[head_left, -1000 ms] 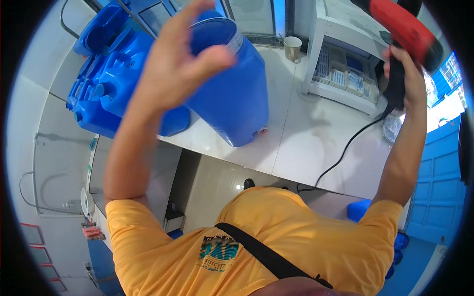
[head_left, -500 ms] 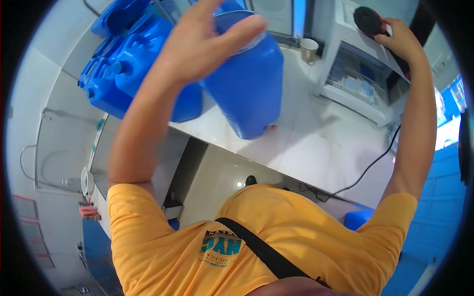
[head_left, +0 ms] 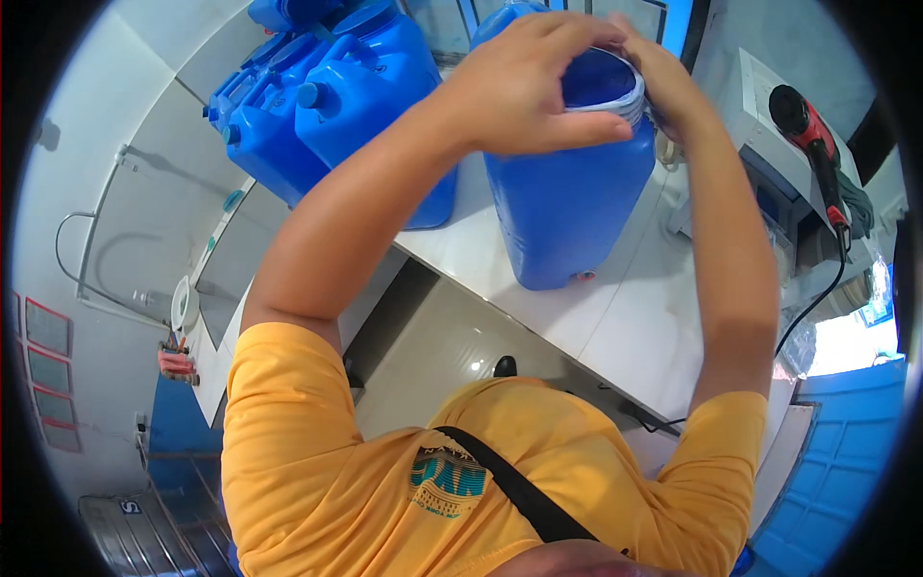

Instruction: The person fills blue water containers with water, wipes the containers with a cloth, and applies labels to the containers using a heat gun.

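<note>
A tall blue plastic water container stands upright on the white counter, its wide round mouth uncovered and edged by a whitish, translucent band. My left hand is at the near left of this mouth, open, with the thumb stretched along the rim and the fingers reaching over the far side. At the right of the mouth is my right hand, its fingers stretched toward my left fingertips and partly hidden. I cannot tell how firmly either hand touches the rim. A red and black heat gun lies out of both hands.
Several blue jugs crowd the counter at the left. The heat gun rests on a white cabinet at the right, its black cord trailing down. A blue door or panel stands at the lower right.
My right hand has let go of the heat gun on the cabinet and come left to the container's mouth. My left hand has lowered to the rim. The view has shifted.
</note>
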`<state>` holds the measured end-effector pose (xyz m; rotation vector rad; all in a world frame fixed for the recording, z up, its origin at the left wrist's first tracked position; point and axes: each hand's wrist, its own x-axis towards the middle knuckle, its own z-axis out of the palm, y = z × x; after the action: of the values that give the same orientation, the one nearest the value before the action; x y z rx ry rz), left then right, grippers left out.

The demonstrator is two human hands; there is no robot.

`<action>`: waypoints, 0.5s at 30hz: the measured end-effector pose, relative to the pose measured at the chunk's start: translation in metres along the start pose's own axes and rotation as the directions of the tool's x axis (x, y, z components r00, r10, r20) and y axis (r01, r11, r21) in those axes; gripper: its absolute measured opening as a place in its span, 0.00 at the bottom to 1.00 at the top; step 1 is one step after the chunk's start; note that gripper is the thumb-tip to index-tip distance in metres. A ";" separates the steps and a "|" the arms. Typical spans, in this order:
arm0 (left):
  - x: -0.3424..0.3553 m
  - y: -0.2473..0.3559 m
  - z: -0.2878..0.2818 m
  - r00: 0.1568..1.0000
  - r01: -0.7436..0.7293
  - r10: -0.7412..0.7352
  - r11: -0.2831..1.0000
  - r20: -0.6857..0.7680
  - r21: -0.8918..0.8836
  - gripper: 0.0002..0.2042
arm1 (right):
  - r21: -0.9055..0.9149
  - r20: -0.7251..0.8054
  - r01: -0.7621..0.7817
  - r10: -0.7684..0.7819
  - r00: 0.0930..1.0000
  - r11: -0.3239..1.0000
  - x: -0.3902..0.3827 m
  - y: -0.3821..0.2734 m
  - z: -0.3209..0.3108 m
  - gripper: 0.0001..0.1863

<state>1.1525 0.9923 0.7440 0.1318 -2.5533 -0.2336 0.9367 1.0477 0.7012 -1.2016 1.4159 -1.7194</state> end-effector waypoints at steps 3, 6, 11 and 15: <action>-0.003 -0.041 -0.012 0.974 -0.227 0.225 0.963 -0.030 -0.142 0.47 | 0.151 0.298 -0.173 0.122 0.947 0.973 -0.015 -0.009 0.009 0.30; -0.042 -0.084 -0.049 0.976 -0.213 0.215 0.951 0.013 0.224 0.55 | 0.014 0.172 0.085 -0.086 0.981 0.996 -0.065 -0.014 0.025 0.33; -0.016 -0.035 -0.015 0.985 -0.135 0.132 0.991 -0.115 -0.017 0.65 | -0.071 0.127 -0.083 0.092 0.988 0.994 -0.016 0.002 -0.004 0.36; -0.019 -0.067 -0.009 0.988 -0.125 0.135 0.985 -0.079 0.115 0.69 | 0.026 0.206 0.132 -0.135 0.969 0.991 -0.045 -0.009 0.007 0.20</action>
<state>1.1767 0.9283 0.7281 0.0162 -2.4765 -0.0360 0.9621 1.0867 0.6975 -1.4526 1.2232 -1.6329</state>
